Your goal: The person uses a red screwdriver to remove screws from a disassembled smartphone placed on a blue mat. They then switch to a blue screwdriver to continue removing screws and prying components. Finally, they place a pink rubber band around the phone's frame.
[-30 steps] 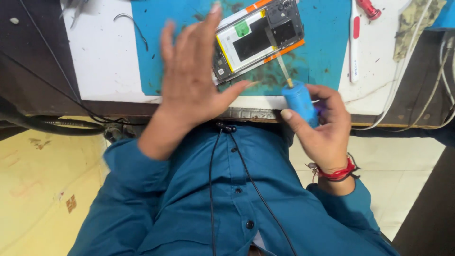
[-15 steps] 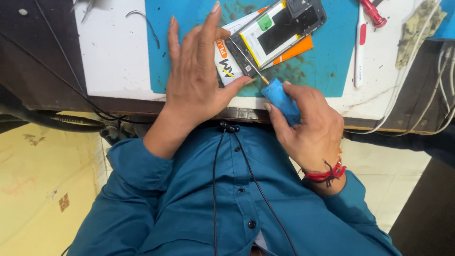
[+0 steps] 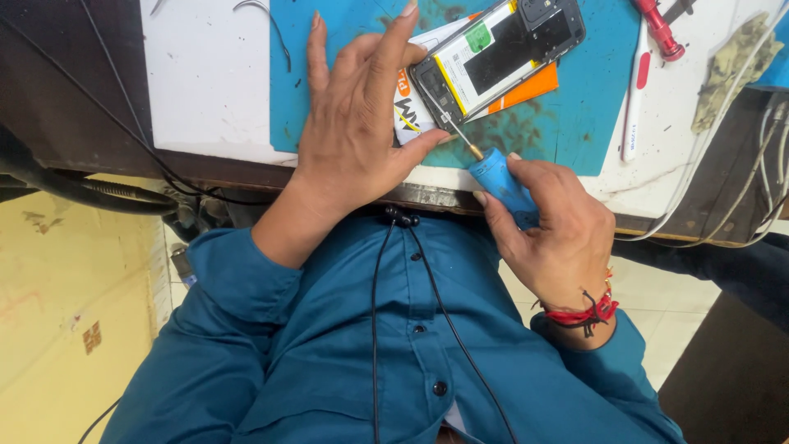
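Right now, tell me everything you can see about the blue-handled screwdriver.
The blue-handled screwdriver has a stubby, rounded blue handle that looks like plastic, a brass-coloured collar and a thin metal shaft. It slants up and to the left, its tip resting at the lower edge of the opened smartphone lying back-off on the teal work mat. The right hand grips the handle; the left hand steadies the phone, thumb close beside the shaft.

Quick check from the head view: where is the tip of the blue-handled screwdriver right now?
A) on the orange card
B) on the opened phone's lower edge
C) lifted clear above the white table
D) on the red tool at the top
B: the right hand holds the blue-handled screwdriver, whose shaft reaches the opened phone, steadied by the left hand.
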